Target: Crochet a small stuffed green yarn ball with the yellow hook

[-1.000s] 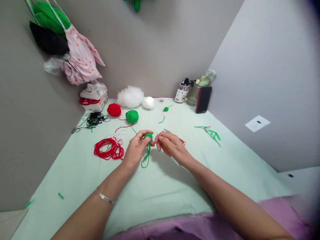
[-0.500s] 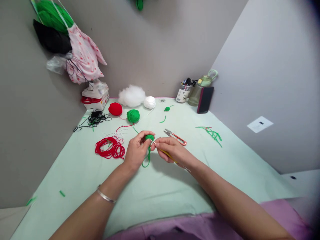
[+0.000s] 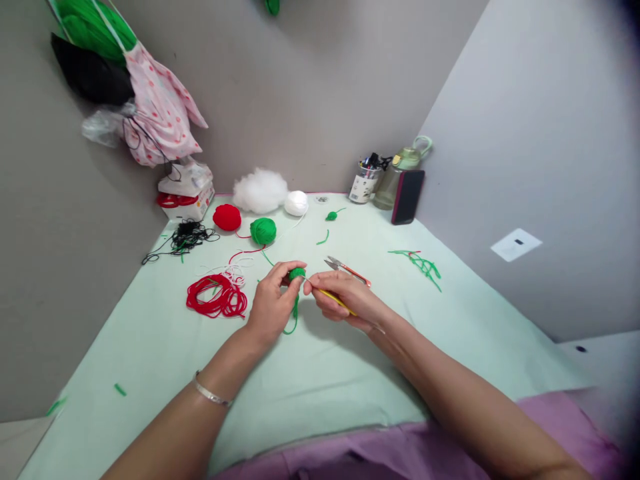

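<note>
Between the thumb and fingers of my left hand point(image 3: 274, 297) is a small green crochet piece point(image 3: 297, 273). A loop of green yarn point(image 3: 292, 321) hangs below it onto the table. My right hand point(image 3: 345, 298) is closed around a crochet hook point(image 3: 336, 301) with a yellow handle, its thin metal tip reaching the crochet piece. Whether the tip is inside a stitch is too small to tell. Thread snips point(image 3: 350, 271) with orange handles lie just beyond my right hand. A green yarn ball point(image 3: 263, 231) sits behind my left hand, its strand running toward that hand.
Left of my hands lie a red yarn coil point(image 3: 217, 296) and a black yarn tangle point(image 3: 187, 237). Farther back are a red ball point(image 3: 227, 217), white stuffing point(image 3: 261, 191) and a white ball point(image 3: 297, 203). A phone point(image 3: 408, 197) leans by a bottle point(image 3: 387, 189); green scraps point(image 3: 424, 267) lie right.
The right hand has turned slightly, showing more of the yellow handle. The hook's tip still meets the green piece. The whole view has shifted a little.
</note>
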`<state>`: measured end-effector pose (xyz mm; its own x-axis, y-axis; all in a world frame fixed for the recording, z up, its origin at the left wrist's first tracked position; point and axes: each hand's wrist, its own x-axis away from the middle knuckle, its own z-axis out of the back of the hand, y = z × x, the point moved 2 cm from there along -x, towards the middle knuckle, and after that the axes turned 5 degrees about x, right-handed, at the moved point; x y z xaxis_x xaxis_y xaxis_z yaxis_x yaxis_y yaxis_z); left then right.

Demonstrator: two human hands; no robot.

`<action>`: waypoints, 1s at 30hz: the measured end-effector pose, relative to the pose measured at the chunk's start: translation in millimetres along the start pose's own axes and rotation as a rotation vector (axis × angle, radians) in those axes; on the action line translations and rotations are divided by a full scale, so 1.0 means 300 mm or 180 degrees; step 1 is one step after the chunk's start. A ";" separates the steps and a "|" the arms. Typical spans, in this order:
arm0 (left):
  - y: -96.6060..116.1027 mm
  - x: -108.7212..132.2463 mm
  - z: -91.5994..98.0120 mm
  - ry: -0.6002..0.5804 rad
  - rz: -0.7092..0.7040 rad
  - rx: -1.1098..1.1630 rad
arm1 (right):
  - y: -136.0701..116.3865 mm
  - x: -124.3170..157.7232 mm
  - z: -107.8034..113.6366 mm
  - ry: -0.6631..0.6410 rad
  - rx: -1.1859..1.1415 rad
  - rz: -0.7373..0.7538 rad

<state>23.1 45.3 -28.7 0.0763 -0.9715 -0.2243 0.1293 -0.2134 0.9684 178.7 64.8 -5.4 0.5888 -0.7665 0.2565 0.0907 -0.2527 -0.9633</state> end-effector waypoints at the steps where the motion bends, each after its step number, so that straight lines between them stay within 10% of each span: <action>1: 0.002 0.000 -0.002 -0.0037 0.0026 0.0002 | 0.000 0.005 -0.008 0.0062 0.0040 0.0044; 12: 0.005 0.000 -0.014 -0.0153 0.0106 0.0212 | 0.005 0.050 -0.081 0.0959 0.1835 0.1001; 18: 0.006 -0.011 0.004 0.0102 0.0104 0.0455 | -0.001 0.042 -0.070 -0.0663 0.0326 0.0242; 22: -0.027 -0.039 0.044 0.0342 0.0232 0.0763 | -0.005 0.079 -0.095 -0.1872 0.0668 -0.0123; 26: -0.033 -0.055 0.072 0.0420 0.0320 0.1126 | -0.014 0.052 -0.002 0.0134 0.2662 0.0675; 30: -0.018 -0.050 0.061 0.0386 0.0360 0.1326 | -0.005 0.016 0.086 0.1199 0.3092 0.0843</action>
<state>3.3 59.1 -28.6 0.1855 -0.9774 -0.1015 -0.2937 -0.1537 0.9435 202.0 76.8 -4.8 0.4130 -0.9026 -0.1217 0.6939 0.3984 -0.5998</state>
